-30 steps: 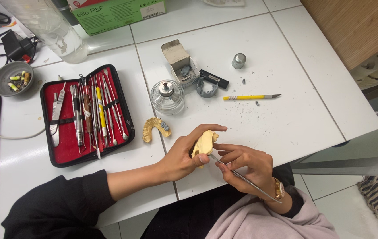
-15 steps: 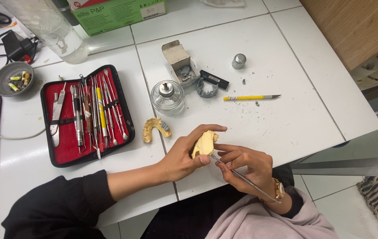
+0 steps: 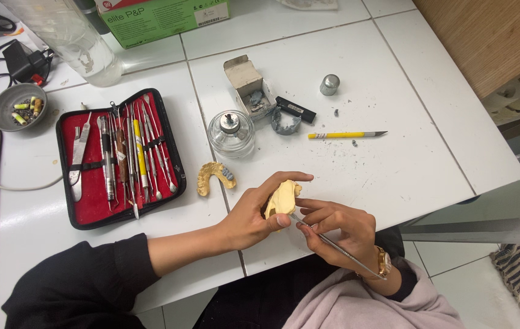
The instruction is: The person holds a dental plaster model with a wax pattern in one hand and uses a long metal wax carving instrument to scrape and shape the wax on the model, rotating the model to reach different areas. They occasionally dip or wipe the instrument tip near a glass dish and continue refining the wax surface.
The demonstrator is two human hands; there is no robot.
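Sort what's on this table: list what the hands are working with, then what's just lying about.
In use:
left hand, holding the yellow dental cast
right hand, holding the thin metal tool

Lying about:
second cast
red instrument case
glass burner
yellow knife

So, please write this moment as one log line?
left hand: holds yellow dental cast | right hand: holds thin metal tool, tip at cast

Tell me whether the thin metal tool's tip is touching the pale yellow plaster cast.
Touching. The head view shows the thin metal tool, held in the right hand, meeting the pale yellow plaster cast held by the left hand.
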